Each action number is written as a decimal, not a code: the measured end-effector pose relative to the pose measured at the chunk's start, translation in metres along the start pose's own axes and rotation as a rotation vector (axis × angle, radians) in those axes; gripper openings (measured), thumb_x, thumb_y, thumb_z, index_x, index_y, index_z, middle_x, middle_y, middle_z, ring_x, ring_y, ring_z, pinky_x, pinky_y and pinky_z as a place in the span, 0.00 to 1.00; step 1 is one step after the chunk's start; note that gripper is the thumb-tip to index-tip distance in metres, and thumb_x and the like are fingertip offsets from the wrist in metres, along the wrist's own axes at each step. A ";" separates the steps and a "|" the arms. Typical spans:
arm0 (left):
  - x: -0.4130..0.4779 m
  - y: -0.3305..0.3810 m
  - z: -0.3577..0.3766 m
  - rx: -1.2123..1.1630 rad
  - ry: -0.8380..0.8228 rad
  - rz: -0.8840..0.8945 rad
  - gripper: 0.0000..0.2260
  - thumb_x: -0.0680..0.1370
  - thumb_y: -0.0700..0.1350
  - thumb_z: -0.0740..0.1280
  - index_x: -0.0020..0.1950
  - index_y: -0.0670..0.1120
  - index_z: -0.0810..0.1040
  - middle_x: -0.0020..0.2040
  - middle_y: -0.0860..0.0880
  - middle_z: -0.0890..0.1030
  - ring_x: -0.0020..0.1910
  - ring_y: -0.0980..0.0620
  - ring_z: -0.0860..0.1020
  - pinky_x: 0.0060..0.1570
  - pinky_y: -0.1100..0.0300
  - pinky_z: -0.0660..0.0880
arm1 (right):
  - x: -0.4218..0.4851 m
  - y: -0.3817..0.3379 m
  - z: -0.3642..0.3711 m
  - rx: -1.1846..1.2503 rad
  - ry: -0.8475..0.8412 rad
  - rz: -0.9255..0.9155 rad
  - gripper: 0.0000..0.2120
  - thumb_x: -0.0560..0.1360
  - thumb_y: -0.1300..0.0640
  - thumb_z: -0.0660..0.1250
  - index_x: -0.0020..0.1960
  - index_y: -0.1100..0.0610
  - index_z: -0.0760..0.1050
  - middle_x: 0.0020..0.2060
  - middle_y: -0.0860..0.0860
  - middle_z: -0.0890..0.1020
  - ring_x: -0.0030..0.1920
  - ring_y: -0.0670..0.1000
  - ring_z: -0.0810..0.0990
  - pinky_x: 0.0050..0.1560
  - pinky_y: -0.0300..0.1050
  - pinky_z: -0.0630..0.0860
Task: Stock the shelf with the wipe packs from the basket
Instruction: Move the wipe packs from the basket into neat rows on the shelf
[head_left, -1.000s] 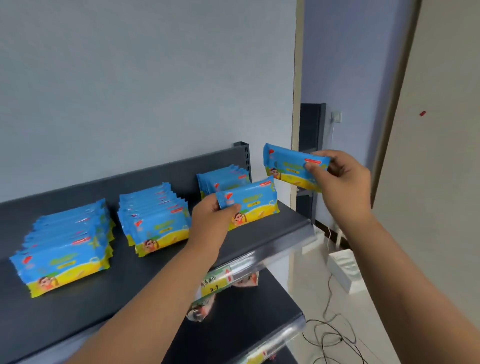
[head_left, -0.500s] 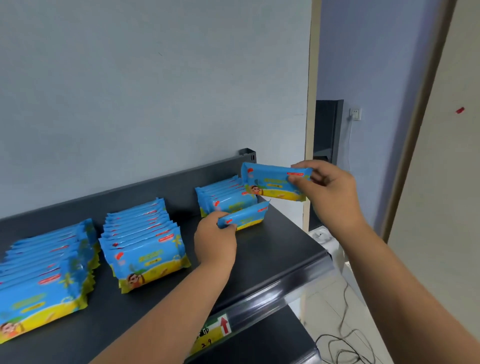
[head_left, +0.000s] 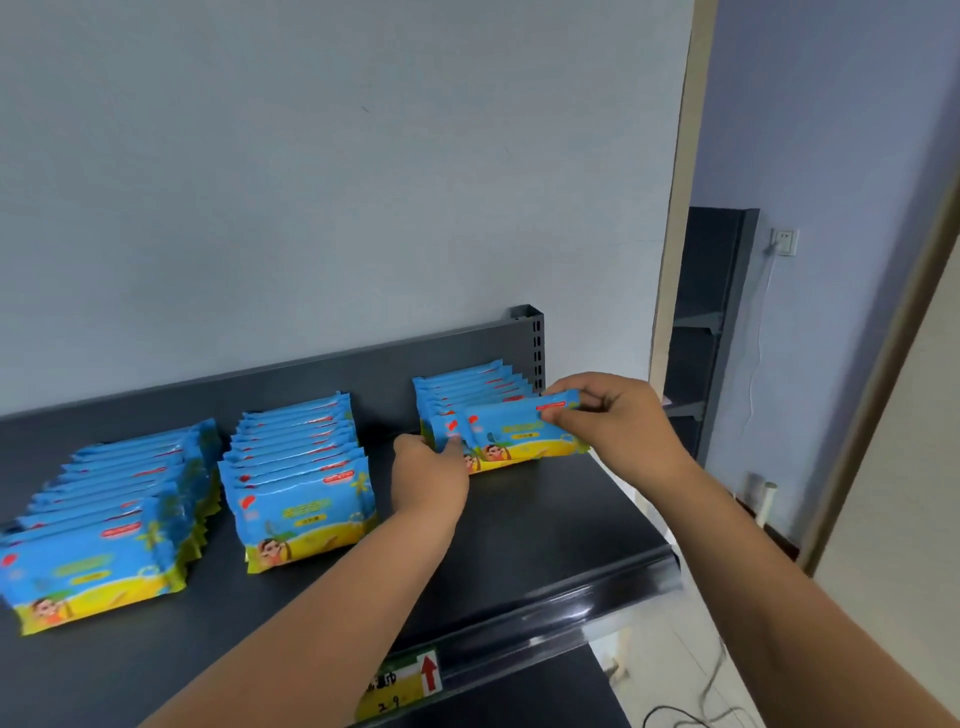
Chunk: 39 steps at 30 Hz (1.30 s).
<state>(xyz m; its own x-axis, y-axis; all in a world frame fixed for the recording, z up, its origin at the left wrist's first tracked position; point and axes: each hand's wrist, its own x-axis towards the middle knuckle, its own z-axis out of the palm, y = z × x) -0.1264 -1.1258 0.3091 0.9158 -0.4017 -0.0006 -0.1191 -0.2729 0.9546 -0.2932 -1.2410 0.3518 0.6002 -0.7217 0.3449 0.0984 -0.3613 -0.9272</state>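
On the shelf (head_left: 545, 530) stand a left row (head_left: 104, 519) and a middle row (head_left: 301, 483) of packs. The left hand (head_left: 428, 480) grips the end of the rear pack (head_left: 441, 426), which fronts the right row (head_left: 472, 387). The right hand (head_left: 618, 421) pinches the front pack (head_left: 519, 431) upright against it.

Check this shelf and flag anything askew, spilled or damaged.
Nothing spilled or torn. The left row and middle row stand tidy on the shelf. Only the front pack of the right row looks off: pinched by the right hand, it sits shifted right, overlapping the pack the left hand holds.
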 end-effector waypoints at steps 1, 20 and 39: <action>0.001 0.001 -0.001 -0.016 -0.007 -0.015 0.11 0.83 0.48 0.67 0.61 0.47 0.69 0.52 0.50 0.79 0.42 0.56 0.77 0.33 0.59 0.70 | 0.004 0.002 0.003 0.008 -0.004 0.022 0.09 0.74 0.64 0.76 0.52 0.54 0.85 0.45 0.50 0.89 0.47 0.50 0.88 0.48 0.47 0.85; -0.033 -0.004 -0.016 0.009 0.004 0.131 0.16 0.81 0.40 0.66 0.68 0.47 0.75 0.61 0.52 0.79 0.54 0.56 0.77 0.44 0.64 0.74 | 0.022 0.043 0.036 -0.605 0.032 -0.029 0.37 0.70 0.53 0.78 0.75 0.48 0.65 0.64 0.51 0.72 0.62 0.52 0.77 0.56 0.50 0.79; -0.124 -0.034 -0.140 1.010 0.591 0.427 0.22 0.82 0.60 0.57 0.60 0.44 0.80 0.50 0.43 0.83 0.50 0.36 0.79 0.44 0.46 0.74 | -0.066 -0.008 0.110 -0.575 -0.190 -0.634 0.21 0.81 0.46 0.63 0.69 0.55 0.76 0.63 0.50 0.80 0.65 0.53 0.75 0.65 0.50 0.72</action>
<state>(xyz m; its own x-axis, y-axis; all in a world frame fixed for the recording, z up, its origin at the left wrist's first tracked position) -0.1817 -0.9444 0.3182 0.7322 -0.2407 0.6371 -0.4514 -0.8720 0.1893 -0.2468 -1.1255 0.3207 0.6954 -0.1916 0.6926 0.0736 -0.9398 -0.3338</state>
